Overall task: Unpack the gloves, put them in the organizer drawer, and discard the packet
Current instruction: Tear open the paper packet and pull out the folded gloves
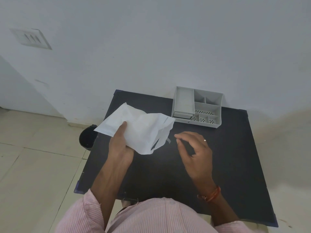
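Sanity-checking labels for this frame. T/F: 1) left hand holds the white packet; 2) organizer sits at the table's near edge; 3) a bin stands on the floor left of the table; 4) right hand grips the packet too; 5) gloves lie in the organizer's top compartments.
1) True. The left hand holds the white packet above the table.
2) False. The organizer sits at the far right corner, by the wall.
3) True. A dark bin stands on the floor beside the table's left edge.
4) False. The right hand is apart from the packet, over the table.
5) False. The top compartments that show look empty.
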